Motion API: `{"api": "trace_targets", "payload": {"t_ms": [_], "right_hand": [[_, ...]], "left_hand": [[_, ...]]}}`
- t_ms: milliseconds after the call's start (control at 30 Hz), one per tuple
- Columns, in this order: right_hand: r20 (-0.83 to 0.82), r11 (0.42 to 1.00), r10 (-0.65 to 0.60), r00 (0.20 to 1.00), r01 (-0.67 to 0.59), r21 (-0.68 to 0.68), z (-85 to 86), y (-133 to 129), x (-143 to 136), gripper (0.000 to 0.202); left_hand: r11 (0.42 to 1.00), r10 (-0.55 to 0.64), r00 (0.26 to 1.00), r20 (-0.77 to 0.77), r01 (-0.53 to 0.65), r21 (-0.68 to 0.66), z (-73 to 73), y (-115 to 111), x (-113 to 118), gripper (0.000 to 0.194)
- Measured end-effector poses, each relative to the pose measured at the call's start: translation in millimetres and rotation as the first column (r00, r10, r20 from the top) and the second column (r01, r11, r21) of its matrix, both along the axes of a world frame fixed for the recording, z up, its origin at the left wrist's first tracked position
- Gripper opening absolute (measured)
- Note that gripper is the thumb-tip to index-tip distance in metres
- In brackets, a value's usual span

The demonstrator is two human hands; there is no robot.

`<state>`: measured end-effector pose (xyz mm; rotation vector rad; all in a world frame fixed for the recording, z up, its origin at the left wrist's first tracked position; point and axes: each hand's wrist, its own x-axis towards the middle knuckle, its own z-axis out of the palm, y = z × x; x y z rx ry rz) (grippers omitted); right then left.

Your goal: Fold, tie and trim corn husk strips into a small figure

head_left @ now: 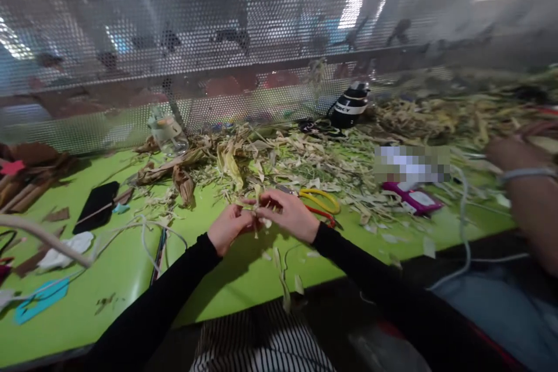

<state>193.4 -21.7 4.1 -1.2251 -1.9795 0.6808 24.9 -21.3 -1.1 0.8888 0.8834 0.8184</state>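
Close together over the green table (209, 296), both my hands have their fingers closed on one small piece of pale dried leaf (257, 207), which looks like corn husk. My left hand (227, 229) pinches it from the left. From the right, my right hand (290, 213) grips it with thumb and forefinger, and the fingers partly hide the piece. Just beyond my right hand lie a yellow-handled tool (325, 196) and a red-handled one (325, 216), probably pliers or cutters. Below my hands, loose husk strips (282, 279) lie at the table's front edge.
A heap of husk scraps (279, 157) spreads across the back. Behind it rises a perforated metal screen (261, 23). A clear bottle (172, 136), a black bottle (350, 106), a phone (96, 206) and a magenta packet (412, 197) stand or lie around. Another person's arm (529, 197) reaches in at right.
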Motion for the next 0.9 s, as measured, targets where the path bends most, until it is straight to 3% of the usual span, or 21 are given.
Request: {"api": "trace_targets", "payload": {"t_ms": [167, 267, 367, 500, 700, 800, 900], "right_hand": [[-0.240, 0.982, -0.003, 0.971, -0.043, -0.186, 4.5, 5.2, 8.9, 0.020], [-0.283, 0.974, 0.040, 0.958, -0.100, -0.203, 8.0, 3.8, 13.7, 0.019], [-0.323, 0.964, 0.114, 0.939, -0.184, -0.193, 10.2, -0.6, 14.9, 0.023], [-0.318, 0.988, 0.092, 0.944, -0.127, -0.093, 8.0, -3.8, 10.6, 0.027], [-0.137, 0.977, -0.052, 0.989, 0.078, 0.198, 6.4, -9.2, 5.1, 0.016], [-0.091, 0.939, -0.137, 0.986, 0.159, 0.304, 10.7, -14.5, 5.5, 0.014], [-0.074, 0.922, -0.130, 0.989, 0.148, 0.358, 11.7, -18.9, 5.0, 0.012]], "left_hand": [[0.980, -0.194, 0.980, 0.052, 0.191, 0.051, 10.6, 1.1, -3.6, 0.035], [0.979, -0.186, 0.982, 0.044, 0.182, 0.088, 13.0, 4.2, -3.4, 0.033], [0.979, -0.122, 0.991, -0.061, 0.130, 0.156, 12.9, 7.5, 0.0, 0.032], [0.941, -0.067, 0.983, -0.171, 0.120, 0.317, 13.5, 10.2, 2.8, 0.034], [0.773, 0.139, 0.899, -0.414, 0.163, 0.613, 6.4, 11.5, 1.3, 0.031], [0.736, 0.154, 0.898, -0.413, 0.174, 0.654, -0.4, 9.7, 2.7, 0.030], [0.733, 0.137, 0.918, -0.371, 0.158, 0.662, -4.2, 5.3, 4.6, 0.034]]}}
